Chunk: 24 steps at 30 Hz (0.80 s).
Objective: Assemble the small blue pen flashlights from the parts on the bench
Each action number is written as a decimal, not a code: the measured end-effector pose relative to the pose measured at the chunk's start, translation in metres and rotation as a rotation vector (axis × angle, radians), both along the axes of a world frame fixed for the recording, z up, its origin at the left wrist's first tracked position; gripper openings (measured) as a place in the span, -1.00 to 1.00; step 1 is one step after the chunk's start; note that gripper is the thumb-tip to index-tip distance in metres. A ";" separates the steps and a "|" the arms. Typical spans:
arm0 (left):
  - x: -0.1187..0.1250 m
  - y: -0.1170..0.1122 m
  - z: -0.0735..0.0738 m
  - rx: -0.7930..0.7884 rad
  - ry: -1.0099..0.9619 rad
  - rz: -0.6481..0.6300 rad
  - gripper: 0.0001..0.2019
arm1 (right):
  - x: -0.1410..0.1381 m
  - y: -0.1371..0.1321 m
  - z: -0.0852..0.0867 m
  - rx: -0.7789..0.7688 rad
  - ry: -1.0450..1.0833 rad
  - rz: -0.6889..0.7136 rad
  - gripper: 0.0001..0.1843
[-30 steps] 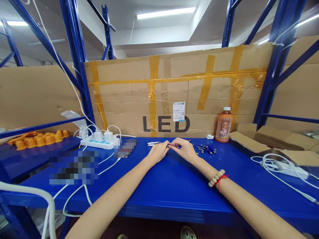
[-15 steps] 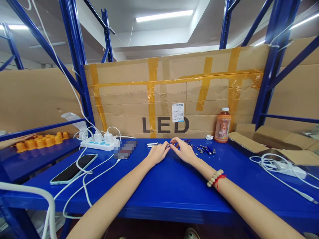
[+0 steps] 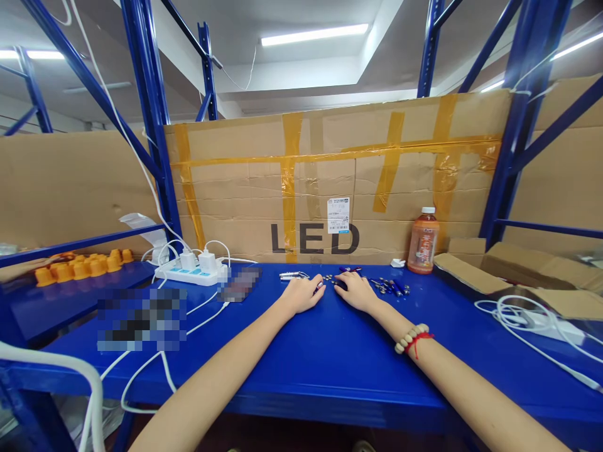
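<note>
My left hand (image 3: 303, 295) rests low over the blue table, its fingers closed round a small slim piece (image 3: 319, 287) with a shiny surface, too small to name. Just to the right, my right hand (image 3: 357, 291) curls down at the tabletop. A small dark thing (image 3: 340, 285) shows between its thumb and fingers; its kind is unclear. Beyond my left hand lie slim silvery pieces (image 3: 293, 275). Several blue and silver small parts (image 3: 393, 286) lie scattered beside my right hand. The two hands are apart.
A bottle of orange drink (image 3: 423, 242) stands at the back right, near an open cardboard box (image 3: 506, 267) and a coiled white cable (image 3: 513, 314). On the left are a power strip (image 3: 191, 272), charging cables and blurred phone-like items. Orange cups (image 3: 85, 269) sit on the neighbouring table.
My hands, together at the fingertips before, have parted. The left keeps a small piece, while the right has turned down toward the tabletop. The view has shifted slightly.
</note>
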<state>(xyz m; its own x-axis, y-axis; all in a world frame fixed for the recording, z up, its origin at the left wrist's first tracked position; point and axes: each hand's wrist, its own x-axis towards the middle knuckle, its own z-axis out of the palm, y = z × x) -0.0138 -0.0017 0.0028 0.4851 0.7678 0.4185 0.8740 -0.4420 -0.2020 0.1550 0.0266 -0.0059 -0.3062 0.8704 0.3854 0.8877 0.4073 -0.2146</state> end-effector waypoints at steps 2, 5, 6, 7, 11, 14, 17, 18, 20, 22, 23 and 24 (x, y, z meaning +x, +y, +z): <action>0.000 0.001 0.000 -0.005 0.000 -0.003 -0.72 | 0.000 0.000 0.001 0.004 -0.031 0.010 -0.67; -0.001 0.002 -0.001 -0.018 -0.005 -0.018 -0.74 | 0.001 0.001 0.001 0.023 -0.067 0.023 -0.71; -0.001 0.003 -0.001 -0.021 -0.007 -0.021 -0.74 | 0.002 0.002 0.001 0.033 -0.078 0.025 -0.72; -0.001 0.003 -0.001 -0.023 -0.009 -0.023 -0.74 | 0.003 0.002 0.002 0.044 -0.084 0.026 -0.73; -0.002 0.004 -0.002 -0.029 -0.019 -0.043 -0.75 | 0.004 0.002 0.003 0.071 -0.064 0.017 -0.78; -0.002 0.003 -0.002 -0.041 -0.020 -0.044 -0.74 | 0.005 0.000 0.005 0.062 -0.045 -0.002 -0.80; -0.002 0.002 -0.001 -0.041 -0.014 -0.045 -0.74 | 0.005 -0.002 0.006 0.060 -0.028 -0.002 -0.83; -0.002 0.002 -0.001 -0.040 -0.014 -0.049 -0.74 | 0.005 -0.002 0.007 0.058 -0.019 0.001 -0.84; -0.002 0.002 -0.001 -0.042 -0.007 -0.054 -0.74 | 0.004 -0.003 0.008 0.053 0.004 0.003 -0.85; -0.002 0.002 -0.001 -0.039 0.003 -0.051 -0.75 | 0.004 -0.004 0.009 0.053 0.033 0.005 -0.86; -0.001 0.002 0.000 -0.036 0.008 -0.049 -0.75 | 0.003 -0.005 0.009 0.056 0.048 0.008 -0.86; -0.001 0.001 0.000 -0.035 0.010 -0.047 -0.76 | 0.003 -0.005 0.009 0.057 0.061 0.010 -0.87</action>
